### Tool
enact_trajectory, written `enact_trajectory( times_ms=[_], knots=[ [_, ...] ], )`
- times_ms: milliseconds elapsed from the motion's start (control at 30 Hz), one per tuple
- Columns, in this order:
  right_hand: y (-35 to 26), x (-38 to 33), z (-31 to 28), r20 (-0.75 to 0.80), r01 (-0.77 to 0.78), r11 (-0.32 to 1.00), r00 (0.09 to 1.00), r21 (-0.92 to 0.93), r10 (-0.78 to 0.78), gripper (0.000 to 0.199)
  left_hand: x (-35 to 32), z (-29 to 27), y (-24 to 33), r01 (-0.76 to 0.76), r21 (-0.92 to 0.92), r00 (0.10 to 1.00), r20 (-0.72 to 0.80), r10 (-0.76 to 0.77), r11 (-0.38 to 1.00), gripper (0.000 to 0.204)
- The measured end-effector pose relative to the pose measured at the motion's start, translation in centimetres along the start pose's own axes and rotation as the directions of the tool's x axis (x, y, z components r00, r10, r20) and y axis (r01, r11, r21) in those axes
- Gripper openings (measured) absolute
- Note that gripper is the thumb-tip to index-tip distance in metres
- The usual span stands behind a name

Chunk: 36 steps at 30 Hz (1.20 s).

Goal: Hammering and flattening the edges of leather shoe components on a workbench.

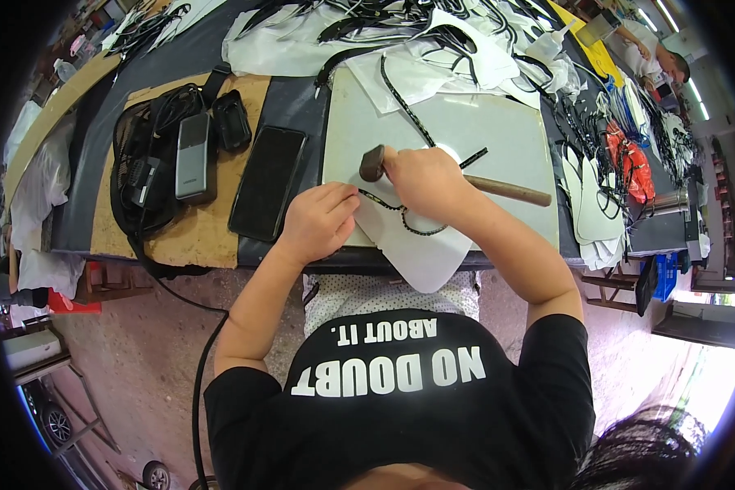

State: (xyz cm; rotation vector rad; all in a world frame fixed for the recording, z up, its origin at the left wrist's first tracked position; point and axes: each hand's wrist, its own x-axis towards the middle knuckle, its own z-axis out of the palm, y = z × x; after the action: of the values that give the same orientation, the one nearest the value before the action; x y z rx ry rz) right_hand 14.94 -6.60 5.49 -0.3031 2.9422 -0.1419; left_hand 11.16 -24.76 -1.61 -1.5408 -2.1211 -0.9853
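My right hand is closed around a hammer close to its head, and the wooden handle sticks out to the right. Its dark metal head is above the pale work board. To the left, the fingers of my left hand pinch the end of a thin black strap with light specks. This strap curls under my right hand over a white sheet piece, whose rounded end hangs past the table's front edge. Another stretch of speckled black strap runs up the board; my right hand hides how the lengths connect.
Left of the board lie a black phone, a grey power bank and a black mesh bag on cardboard. White pieces and black straps heap at the back. White cut pieces and a red bundle are at right.
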Motion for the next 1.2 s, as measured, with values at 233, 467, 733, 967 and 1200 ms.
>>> enact_trajectory(
  times_ms=[233,467,733,967,1200],
  knots=[
    [-0.3,0.7,-0.7,0.046,0.090,0.996,0.995,-0.021,-0.089,0.019,-0.1,0.2,0.0,-0.008,0.025,0.997,-0.071,0.010,1.000,0.017],
    [-0.5,1.4,-0.7,0.125,0.117,0.993,0.986,-0.023,-0.113,0.017,-0.4,0.2,0.0,-0.020,0.054,0.997,-0.069,0.024,0.998,0.017],
    [-1.0,1.6,0.3,0.046,0.150,0.989,0.988,0.008,-0.150,0.018,-0.3,-0.3,0.6,-0.074,0.110,0.992,-0.092,0.084,0.991,0.017],
    [1.1,-3.1,-1.9,-0.231,-0.004,0.990,0.972,0.143,0.037,0.013,-0.6,-0.5,2.9,0.008,0.037,0.998,-0.055,-0.006,0.999,0.022],
    [1.7,-8.8,1.2,-0.060,-0.128,0.981,0.989,0.145,0.138,0.012,1.1,0.6,4.5,-0.012,-0.077,0.990,0.137,0.023,0.997,0.032]
  ],
)
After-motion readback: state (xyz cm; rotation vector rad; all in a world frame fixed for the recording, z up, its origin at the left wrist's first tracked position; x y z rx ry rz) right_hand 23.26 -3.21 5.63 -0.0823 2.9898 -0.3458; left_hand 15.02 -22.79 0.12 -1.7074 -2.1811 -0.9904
